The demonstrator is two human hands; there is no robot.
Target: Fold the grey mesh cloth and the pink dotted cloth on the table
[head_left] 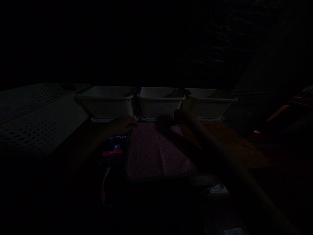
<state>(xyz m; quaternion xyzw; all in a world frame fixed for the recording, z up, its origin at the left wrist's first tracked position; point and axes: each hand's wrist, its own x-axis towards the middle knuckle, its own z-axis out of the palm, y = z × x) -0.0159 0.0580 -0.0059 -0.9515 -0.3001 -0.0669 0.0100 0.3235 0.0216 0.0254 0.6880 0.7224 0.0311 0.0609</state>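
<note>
The scene is very dark. My left hand (pixel 122 124) reaches forward over a lit phone (pixel 114 147) and rests at the left edge of a pink mat (pixel 156 153), close to the left white bin (pixel 107 101). Its fingers look curled, but the dark hides whether they hold anything. My right arm stretches from the lower right toward the middle white bin (pixel 160 101). My right hand (pixel 182 117) ends just in front of that bin and looks closed, with its fingers lost in the dark. A third white bin (pixel 210 102) stands to the right.
The three bins stand in a row at the back of a wooden table (pixel 232 143). A perforated pale surface (pixel 31 114) lies to the left. Another person's arm (pixel 290 111) shows at the far right. A small pale object (pixel 217 188) lies near the mat's front right corner.
</note>
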